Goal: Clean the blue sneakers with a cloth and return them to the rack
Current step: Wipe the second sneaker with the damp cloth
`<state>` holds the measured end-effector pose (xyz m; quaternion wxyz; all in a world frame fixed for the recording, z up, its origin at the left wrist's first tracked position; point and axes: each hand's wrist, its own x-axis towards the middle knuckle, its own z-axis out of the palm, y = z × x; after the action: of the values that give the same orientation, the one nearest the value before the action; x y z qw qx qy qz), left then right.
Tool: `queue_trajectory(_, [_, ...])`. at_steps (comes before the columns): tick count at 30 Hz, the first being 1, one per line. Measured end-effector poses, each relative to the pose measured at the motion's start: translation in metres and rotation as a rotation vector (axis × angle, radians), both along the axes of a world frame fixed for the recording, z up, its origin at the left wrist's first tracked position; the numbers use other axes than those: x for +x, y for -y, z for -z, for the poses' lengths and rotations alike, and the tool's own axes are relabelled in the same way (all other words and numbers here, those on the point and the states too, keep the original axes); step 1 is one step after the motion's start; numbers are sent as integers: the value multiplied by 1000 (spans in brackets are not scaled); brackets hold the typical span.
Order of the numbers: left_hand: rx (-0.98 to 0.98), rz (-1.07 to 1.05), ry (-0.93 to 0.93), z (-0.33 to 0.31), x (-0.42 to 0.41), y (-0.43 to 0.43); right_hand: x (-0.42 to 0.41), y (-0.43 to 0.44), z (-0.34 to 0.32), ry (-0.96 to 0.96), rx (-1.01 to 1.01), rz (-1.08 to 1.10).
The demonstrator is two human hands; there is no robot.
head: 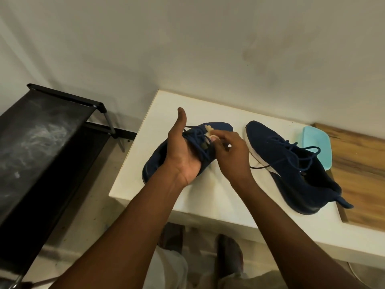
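Two dark blue sneakers are over a white table [208, 201]. My left hand [184, 152] grips the left sneaker [158, 159] from its near side, thumb sticking up, and holds it tilted at the table's left edge. My right hand [231, 155] pinches a small pale cloth [209, 130] against that shoe's laces and tongue. The other sneaker [291, 163] lies on the table to the right, toe pointing away, with its laces loose.
A black shoe rack [41, 142] with a dusty top shelf stands on the floor to the left. At the right, a light blue tray [316, 147] lies on a wooden board [360, 180]. The wall is right behind the table. My feet show below.
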<state>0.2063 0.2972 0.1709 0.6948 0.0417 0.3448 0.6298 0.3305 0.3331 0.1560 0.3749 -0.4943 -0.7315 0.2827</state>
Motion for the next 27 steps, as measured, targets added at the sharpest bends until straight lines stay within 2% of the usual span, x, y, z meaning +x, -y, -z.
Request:
queue_trajectory(2, [12,0,-17,1,-1,-2,-2,0,3,46,-43,27])
queue_trajectory(4, [29,30,-28,3,-4,-2,-7,15,-1,13,-38,-20])
queue_trajectory(7, [1,55,28,4,-5,0,-2,41,-12,-35,16,-134])
queue_trajectory(9, [-1,55,47,4,-4,-1,4,36,-15,24,59,-159])
queue_trajectory(11, [30,48,50,2,0,-2,7,15,-13,77,42,-104])
queue_trajectory(14, [21,57,41,2,6,1,-4,2,-18,3,-33,-23])
queue_trajectory(16, [17,66,53,2,3,4,-13,13,-25,-29,-23,-138])
queue_trajectory(19, [-1,48,74,5,-2,4,-1,20,-35,47,-69,-313])
queue_trajectory(21, [-3,26,84,4,1,3,13,5,-34,180,-34,-265])
queue_trajectory(24, [41,106,99,0,10,3,22,-17,-23,342,55,-26])
queue_trajectory(25, [53,134,99,1,12,4,20,-17,-20,329,60,20])
queue_trajectory(27, [49,140,70,1,13,5,12,-8,-20,214,24,-26])
